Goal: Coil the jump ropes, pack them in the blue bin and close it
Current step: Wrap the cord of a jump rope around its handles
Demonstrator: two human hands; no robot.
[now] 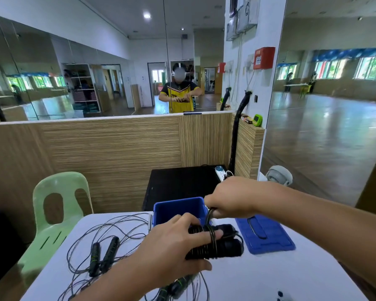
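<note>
My left hand (174,244) grips a pair of black jump-rope handles (224,246), held sideways just in front of the open blue bin (178,208). Thin cord is wound around those handles. My right hand (230,198) pinches a loop of that cord above the handles, at the bin's right rim. The blue lid (267,235) lies flat on the white table (269,274), right of the bin. A second rope with black handles (103,255) is spread loose on the left of the table. A third rope's handles (178,285) lie under my left forearm.
A pale green plastic chair (54,216) stands at the table's left. Behind the bin is a black cabinet (178,181) with a power strip (220,172), backed by a wooden partition and a mirror wall. A grey fan (279,175) sits to the right.
</note>
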